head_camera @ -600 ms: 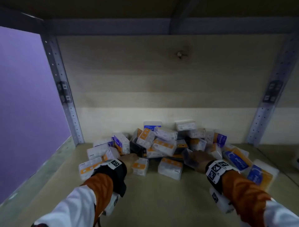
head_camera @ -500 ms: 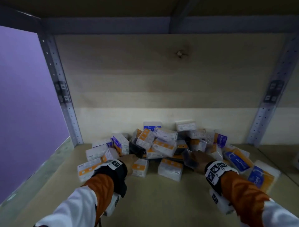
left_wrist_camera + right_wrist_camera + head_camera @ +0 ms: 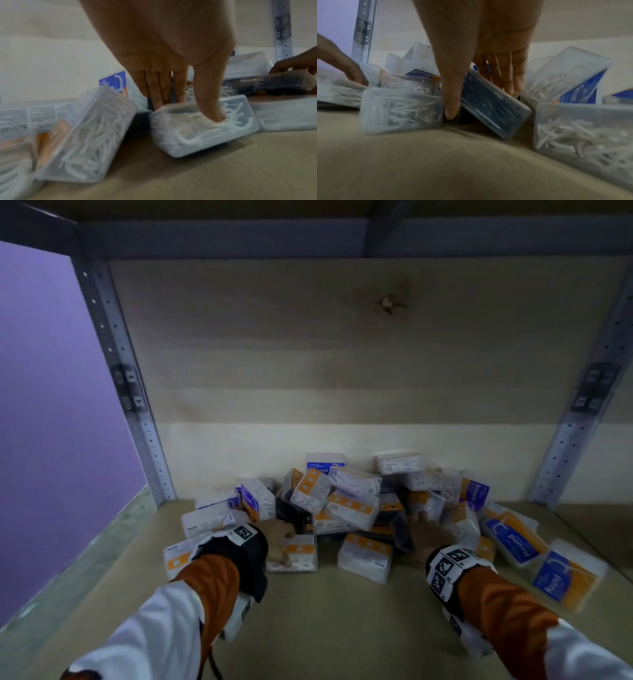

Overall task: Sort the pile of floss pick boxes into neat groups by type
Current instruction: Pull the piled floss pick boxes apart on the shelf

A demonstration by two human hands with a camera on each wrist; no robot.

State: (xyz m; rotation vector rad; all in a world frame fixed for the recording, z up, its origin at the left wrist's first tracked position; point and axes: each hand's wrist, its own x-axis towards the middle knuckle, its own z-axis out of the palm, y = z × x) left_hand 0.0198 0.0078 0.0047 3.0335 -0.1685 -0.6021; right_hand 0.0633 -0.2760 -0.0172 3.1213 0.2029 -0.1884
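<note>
A wooden shelf [image 3: 342,628] is seen from above, backed by a pale plywood panel [image 3: 342,371] and framed by perforated metal uprights [image 3: 137,422].

A loose pile of floss pick boxes [image 3: 349,501] is heaped against the panel at the 12 o'clock side of the shelf. The boxes are clear plastic, with orange or blue labels, and lie tilted and overlapping. Two blue-labelled boxes marked "Round" [image 3: 513,537] are spread out toward 3 o'clock.

The left hand [image 3: 279,537] is lowered onto a clear box with an orange label [image 3: 298,553] at the pile's near edge, about 10 o'clock. In the left wrist view the thumb [image 3: 208,97] is pressed on the near face of this box [image 3: 202,125] and the fingers [image 3: 159,89] are set behind it, so the box is pinched.

The right hand [image 3: 424,537] is placed at about 1 o'clock on a dark, smoky box of black picks [image 3: 493,106], which is tilted on one edge. It is gripped between the thumb [image 3: 453,92] on its left end and the fingers [image 3: 508,75] behind its top edge.

Orange-and-white sleeves [image 3: 507,607] and tagged wrist bands [image 3: 452,570] are worn on both arms.
</note>
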